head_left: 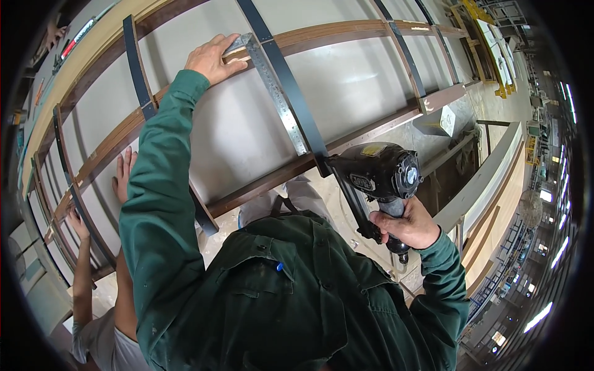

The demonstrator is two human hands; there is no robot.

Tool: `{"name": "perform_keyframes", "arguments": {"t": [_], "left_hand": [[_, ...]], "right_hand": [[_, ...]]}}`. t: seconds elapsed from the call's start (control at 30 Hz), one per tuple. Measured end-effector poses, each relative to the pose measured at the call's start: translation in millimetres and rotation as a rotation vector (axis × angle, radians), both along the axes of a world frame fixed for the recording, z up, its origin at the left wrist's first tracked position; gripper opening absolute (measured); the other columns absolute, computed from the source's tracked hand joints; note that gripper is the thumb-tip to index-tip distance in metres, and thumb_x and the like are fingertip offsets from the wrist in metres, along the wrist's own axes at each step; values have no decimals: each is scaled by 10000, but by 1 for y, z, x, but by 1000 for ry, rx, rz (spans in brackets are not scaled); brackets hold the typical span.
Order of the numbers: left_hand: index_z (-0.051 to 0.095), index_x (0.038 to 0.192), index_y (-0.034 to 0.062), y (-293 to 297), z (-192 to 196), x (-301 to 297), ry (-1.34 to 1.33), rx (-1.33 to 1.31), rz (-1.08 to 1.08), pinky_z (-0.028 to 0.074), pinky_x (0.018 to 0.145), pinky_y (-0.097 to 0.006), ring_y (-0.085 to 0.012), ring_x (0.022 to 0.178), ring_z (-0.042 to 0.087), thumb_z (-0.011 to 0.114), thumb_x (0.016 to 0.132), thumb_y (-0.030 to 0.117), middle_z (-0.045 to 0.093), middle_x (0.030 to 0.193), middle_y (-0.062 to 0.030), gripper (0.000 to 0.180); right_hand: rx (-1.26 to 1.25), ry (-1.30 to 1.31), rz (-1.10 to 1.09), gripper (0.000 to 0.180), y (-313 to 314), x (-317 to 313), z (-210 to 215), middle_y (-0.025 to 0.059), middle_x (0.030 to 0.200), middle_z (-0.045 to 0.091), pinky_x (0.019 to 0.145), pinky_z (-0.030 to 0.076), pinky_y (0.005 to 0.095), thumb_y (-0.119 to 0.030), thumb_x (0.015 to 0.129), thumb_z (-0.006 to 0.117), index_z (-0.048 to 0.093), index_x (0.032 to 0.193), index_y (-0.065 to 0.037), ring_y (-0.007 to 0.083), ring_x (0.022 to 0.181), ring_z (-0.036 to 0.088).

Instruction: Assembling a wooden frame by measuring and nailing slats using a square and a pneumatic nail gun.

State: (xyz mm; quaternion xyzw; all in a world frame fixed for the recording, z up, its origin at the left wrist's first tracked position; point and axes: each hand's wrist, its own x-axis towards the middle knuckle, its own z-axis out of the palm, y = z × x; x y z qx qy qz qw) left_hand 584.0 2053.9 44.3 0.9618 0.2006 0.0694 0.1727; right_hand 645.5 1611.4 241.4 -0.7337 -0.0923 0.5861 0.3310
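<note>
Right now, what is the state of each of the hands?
Left hand: open, pressing the metal square onto the wooden rail.
Right hand: closed on the nail gun.

The person's sleeves and jacket (pixel 272 309) are dark green, with a small blue spot at the chest pocket. The nail gun (pixel 377 173) in the right hand (pixel 405 226) is black with a yellow label on top; the square (pixel 272 80) under the left hand (pixel 213 59) is bare silver metal. The panel (pixel 346 74) is pale grey, crossed by brown wood rails (pixel 346 31) and dark blue-grey strips (pixel 137 68).

Dark green long-sleeved work jacket, collar, chest pocket with blue pen; bare hands (pixel 210 59).
</note>
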Motion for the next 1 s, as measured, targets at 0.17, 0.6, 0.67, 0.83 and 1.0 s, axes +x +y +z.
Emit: {"name": "perform_keyframes", "arguments": {"t": [0.17,0.6,0.67,0.83,1.0], "left_hand": [[504,1365,139,1,0,0,2,17,3,477,937,-413,-288,1053,613,648,786,572,581,1189,-73,737],[499,1364,124,0,2,-2,-24,-14,-1,476,928,-418,-307,1055,602,662,780,528,572,1209,-87,728],[494,1372,127,0,2,-1,24,-40,10,464,958,-418,-299,1105,590,655,781,545,553,1267,-81,741],[484,1379,128,-1,3,0,10,-64,-1,459,964,-422,-312,1107,586,649,779,534,557,1255,-84,743],[480,1382,129,0,3,-1,7,-64,-2,458,964,-424,-313,1104,586,652,776,535,560,1243,-89,750]], "right_hand": [[9,-3,-2,188,2,-2,1,24,750,594,522,471,255,-118,879,677,613,994,16,95,536,555],[22,-156,-28,264,7,-24,19,15,650,574,509,449,242,-212,900,682,586,772,0,96,527,558],[-19,-142,6,264,12,-26,16,12,648,567,509,447,244,-209,901,679,589,771,2,93,526,549],[-30,-149,15,262,13,-30,9,8,647,564,506,446,248,-210,901,679,593,774,3,92,524,551],[-50,-131,22,230,14,-30,6,11,665,571,504,451,250,-190,886,692,599,827,12,91,526,553]]}}
